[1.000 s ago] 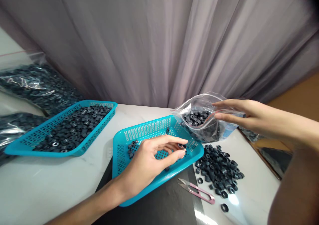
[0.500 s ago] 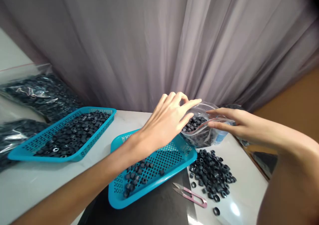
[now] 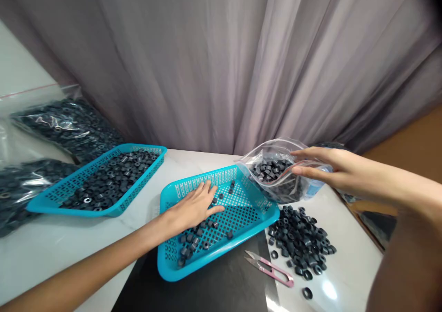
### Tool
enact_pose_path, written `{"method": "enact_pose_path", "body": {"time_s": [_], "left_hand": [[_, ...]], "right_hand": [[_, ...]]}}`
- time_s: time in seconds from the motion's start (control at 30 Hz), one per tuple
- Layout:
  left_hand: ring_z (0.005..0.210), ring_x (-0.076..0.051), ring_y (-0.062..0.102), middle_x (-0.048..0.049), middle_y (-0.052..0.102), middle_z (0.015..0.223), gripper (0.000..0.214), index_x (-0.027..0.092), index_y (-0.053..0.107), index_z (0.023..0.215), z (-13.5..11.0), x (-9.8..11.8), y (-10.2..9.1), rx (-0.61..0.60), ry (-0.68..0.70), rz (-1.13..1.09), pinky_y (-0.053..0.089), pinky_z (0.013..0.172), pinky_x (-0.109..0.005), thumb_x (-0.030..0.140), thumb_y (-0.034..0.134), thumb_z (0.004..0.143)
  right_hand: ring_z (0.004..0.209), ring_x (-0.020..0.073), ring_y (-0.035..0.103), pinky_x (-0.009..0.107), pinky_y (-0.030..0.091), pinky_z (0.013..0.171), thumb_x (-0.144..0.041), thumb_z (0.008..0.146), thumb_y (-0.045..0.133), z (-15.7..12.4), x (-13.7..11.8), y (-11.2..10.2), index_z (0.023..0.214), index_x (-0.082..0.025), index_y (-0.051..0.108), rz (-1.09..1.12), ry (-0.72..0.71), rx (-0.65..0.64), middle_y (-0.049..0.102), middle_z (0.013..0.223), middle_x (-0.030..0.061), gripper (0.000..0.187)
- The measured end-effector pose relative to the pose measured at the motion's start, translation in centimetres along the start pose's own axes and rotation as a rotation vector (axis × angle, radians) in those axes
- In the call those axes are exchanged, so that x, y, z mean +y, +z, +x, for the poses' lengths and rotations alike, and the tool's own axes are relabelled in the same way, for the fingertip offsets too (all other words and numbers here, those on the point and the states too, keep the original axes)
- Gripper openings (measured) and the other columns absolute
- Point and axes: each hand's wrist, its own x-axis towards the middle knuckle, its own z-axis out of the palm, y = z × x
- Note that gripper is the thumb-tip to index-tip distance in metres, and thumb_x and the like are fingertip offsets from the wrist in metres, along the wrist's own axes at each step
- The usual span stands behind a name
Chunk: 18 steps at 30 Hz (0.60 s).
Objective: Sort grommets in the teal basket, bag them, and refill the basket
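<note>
My left hand (image 3: 198,204) reaches into the near blue plastic basket (image 3: 193,269), palm down, its thumb apart from the other fingers. Small black ring-shaped pieces (image 3: 193,239) lie scattered on the basket's floor, some partly covered by the hand. At the basket's far right corner, a clear zip-lock bag (image 3: 286,191) stands with its mouth wide, filled with the same black pieces. My right hand (image 3: 322,163) grips the bag's right rim between thumb and fingers.
A heap of black rings (image 3: 302,240) lies on the white table at right, beside pink thread snips (image 3: 272,270). To the left sit a fuller blue basket (image 3: 113,210) and large clear bags (image 3: 65,123) of dark pieces. A grey curtain (image 3: 193,72) hangs behind.
My left hand has moved from the zip-lock bag's mouth down and left into the near basket. My right hand stays at the bag's rim. The view has shifted slightly.
</note>
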Motion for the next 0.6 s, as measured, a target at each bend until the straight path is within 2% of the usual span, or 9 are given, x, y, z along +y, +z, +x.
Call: {"method": "enact_pose_path", "body": {"time_s": [0.1,0.2,0.3,0.4,0.5,0.6], "left_hand": [[0.147,-0.042,0.043,-0.0287,0.035,0.163,0.054,0.01,0.043,0.153,-0.1,0.2,1.3,0.019,0.008,-0.006,0.046,0.11,-0.057,0.036,0.032,0.107],[0.142,-0.039,0.051,-0.0264,0.041,0.16,0.051,0.013,0.043,0.152,-0.4,-0.3,1.5,0.016,0.055,-0.024,0.052,0.105,-0.053,0.033,0.029,0.107],[0.15,-0.031,0.042,-0.0163,0.05,0.158,0.049,0.02,0.044,0.152,0.2,-1.2,1.1,0.033,0.146,-0.045,0.049,0.111,-0.045,0.034,0.029,0.108],[0.156,-0.027,0.03,-0.0103,0.049,0.159,0.048,0.023,0.043,0.153,1.8,-1.2,0.6,0.076,0.22,-0.043,0.039,0.121,-0.045,0.031,0.028,0.108],[0.155,-0.028,0.033,-0.0131,0.043,0.163,0.051,0.022,0.037,0.157,3.3,-0.2,0.7,0.112,0.223,-0.008,0.04,0.12,-0.046,0.026,0.029,0.108],[0.15,-0.035,0.042,-0.0176,0.045,0.161,0.048,0.02,0.045,0.152,4.2,1.5,1.3,0.137,0.183,0.044,0.048,0.113,-0.051,0.023,0.031,0.107]], "right_hand": [[0.133,0.0377,0.06,0.054,0.056,0.106,-0.074,0.09,0.054,-0.3,-0.4,-0.3,0.14,-0.027,0.064,0.002,0.013,-0.005,0.064,0.144,0.0083,0.07],[0.135,0.0373,0.058,0.054,0.055,0.107,-0.075,0.089,0.054,-0.3,-0.3,-0.4,0.141,-0.029,0.064,-0.002,0.043,-0.006,0.063,0.146,0.0071,0.07],[0.132,0.036,0.061,0.053,0.056,0.106,-0.075,0.089,0.054,0.0,-0.3,-0.3,0.141,-0.027,0.064,0.01,0.043,-0.016,0.065,0.144,0.0074,0.071],[0.13,0.0346,0.062,0.052,0.053,0.11,-0.074,0.089,0.055,0.3,-0.2,0.0,0.141,-0.025,0.064,0.021,0.006,-0.019,0.067,0.142,0.0082,0.071],[0.13,0.0355,0.062,0.053,0.053,0.109,-0.073,0.09,0.054,0.4,-0.3,0.2,0.141,-0.023,0.063,0.021,-0.007,-0.009,0.066,0.142,0.0098,0.072],[0.132,0.0357,0.061,0.053,0.051,0.11,-0.072,0.091,0.053,0.3,-0.7,0.1,0.14,-0.022,0.064,0.029,-0.004,-0.012,0.065,0.143,0.0104,0.071]]}}
